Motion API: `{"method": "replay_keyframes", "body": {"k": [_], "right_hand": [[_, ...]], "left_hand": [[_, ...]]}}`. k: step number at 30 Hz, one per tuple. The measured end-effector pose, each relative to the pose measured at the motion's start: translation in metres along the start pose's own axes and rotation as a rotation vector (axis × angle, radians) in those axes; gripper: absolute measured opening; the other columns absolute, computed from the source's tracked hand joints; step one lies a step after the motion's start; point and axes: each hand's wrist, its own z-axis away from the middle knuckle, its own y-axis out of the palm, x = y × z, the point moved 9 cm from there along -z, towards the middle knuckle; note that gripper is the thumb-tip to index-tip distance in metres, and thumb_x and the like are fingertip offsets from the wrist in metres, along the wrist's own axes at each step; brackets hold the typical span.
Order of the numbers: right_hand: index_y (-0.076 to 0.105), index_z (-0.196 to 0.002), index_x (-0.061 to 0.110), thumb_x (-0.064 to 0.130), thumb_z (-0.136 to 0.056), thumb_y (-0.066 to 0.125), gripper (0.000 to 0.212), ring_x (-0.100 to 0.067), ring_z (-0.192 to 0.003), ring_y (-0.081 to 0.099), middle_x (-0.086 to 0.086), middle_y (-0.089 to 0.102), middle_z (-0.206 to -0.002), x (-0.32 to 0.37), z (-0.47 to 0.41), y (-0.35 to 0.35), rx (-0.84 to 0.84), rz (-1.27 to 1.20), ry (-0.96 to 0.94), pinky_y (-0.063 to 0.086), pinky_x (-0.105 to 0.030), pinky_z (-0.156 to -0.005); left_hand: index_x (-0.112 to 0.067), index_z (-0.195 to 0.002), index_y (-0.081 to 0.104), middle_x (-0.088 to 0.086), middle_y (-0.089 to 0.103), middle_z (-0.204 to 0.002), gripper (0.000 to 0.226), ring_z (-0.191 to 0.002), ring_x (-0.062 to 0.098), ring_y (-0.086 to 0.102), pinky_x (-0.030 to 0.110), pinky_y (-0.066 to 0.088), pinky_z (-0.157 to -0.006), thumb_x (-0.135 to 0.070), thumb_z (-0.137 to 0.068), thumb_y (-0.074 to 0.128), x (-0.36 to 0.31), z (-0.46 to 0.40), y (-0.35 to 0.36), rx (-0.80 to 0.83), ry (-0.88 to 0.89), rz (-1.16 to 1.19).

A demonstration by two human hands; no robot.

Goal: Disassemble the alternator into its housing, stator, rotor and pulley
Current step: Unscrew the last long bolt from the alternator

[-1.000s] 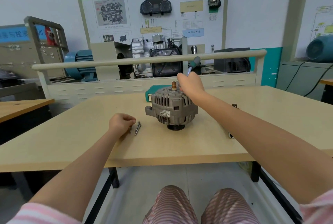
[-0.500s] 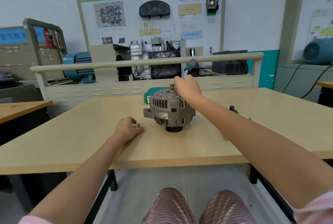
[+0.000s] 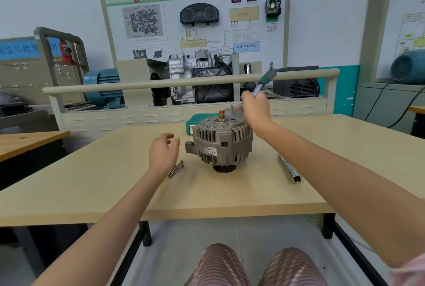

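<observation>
The right hand (image 3: 255,107) has its grip closed around a green-handled tool (image 3: 264,81) above the alternator (image 3: 220,145). The left hand (image 3: 162,152) hovers released, fingers loosely spread, over bolts (image 3: 176,169) on the counter (image 3: 115,182).

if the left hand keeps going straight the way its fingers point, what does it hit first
Probably the alternator. The left hand hovers open above the table, fingers aimed right and slightly away, toward the housing's mounting ear. Depth is hard to judge, so it might pass just behind it.

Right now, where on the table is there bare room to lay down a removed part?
Bare: the near strip of the table in front of the alternator, and the far-right top beyond the socket bar. Crowded: between the left hand and alternator, where bolts lie.
</observation>
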Motion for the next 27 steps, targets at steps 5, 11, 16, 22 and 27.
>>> {"method": "replay_keyframes", "body": {"k": [5,11,16,22,27], "right_hand": [[0.037,-0.103,0.011,0.015,-0.094,0.038,0.010,-0.009,-0.038,0.048,-0.005,0.055,-0.081,-0.007,-0.016,-0.032,-0.083,-0.016,0.057,0.035,-0.020,-0.038],[0.033,-0.102,0.012,0.012,-0.095,0.032,0.007,-0.011,-0.029,0.047,-0.003,0.043,-0.074,-0.034,-0.009,-0.027,0.032,0.116,0.126,0.023,-0.013,-0.028],[0.035,-0.089,0.015,0.009,-0.093,0.030,0.008,-0.013,-0.039,0.037,-0.005,0.040,-0.069,-0.050,0.000,-0.019,0.048,0.038,0.206,0.025,-0.015,-0.031],[0.034,-0.078,0.021,0.012,-0.098,0.030,0.022,-0.011,-0.042,0.034,-0.008,0.048,-0.081,-0.047,0.009,-0.035,-0.018,-0.032,0.133,0.026,-0.013,-0.031],[0.033,-0.076,0.018,0.010,-0.097,0.031,0.022,-0.004,-0.027,0.027,-0.013,0.060,-0.087,-0.042,0.013,-0.051,0.027,-0.074,0.130,0.023,-0.012,-0.032]], "left_hand": [[-0.013,-0.143,0.039,0.009,0.041,-0.146,0.048,-0.132,0.021,0.041,0.037,0.035,-0.109,-0.033,-0.100,0.044,-0.043,0.027,0.008,0.024,-0.011,0.329],[-0.014,-0.155,0.005,0.004,0.010,-0.162,0.084,-0.148,0.021,0.012,0.042,0.015,-0.121,-0.041,-0.094,0.055,-0.075,0.072,0.060,0.229,-0.061,0.393],[-0.011,-0.151,-0.017,0.002,-0.019,-0.161,0.095,-0.147,0.014,-0.017,0.031,-0.005,-0.118,-0.045,-0.095,0.052,-0.078,0.076,0.076,0.247,-0.044,0.366],[-0.012,-0.152,0.014,0.006,0.023,-0.157,0.086,-0.145,0.022,0.023,0.046,0.028,-0.116,-0.049,-0.089,0.059,-0.071,0.055,0.065,0.225,-0.021,0.451],[-0.017,-0.142,0.032,0.001,0.049,-0.139,0.063,-0.122,0.017,0.048,0.042,0.044,-0.102,-0.046,-0.091,0.057,-0.062,0.039,0.066,0.318,-0.085,0.555]]}}
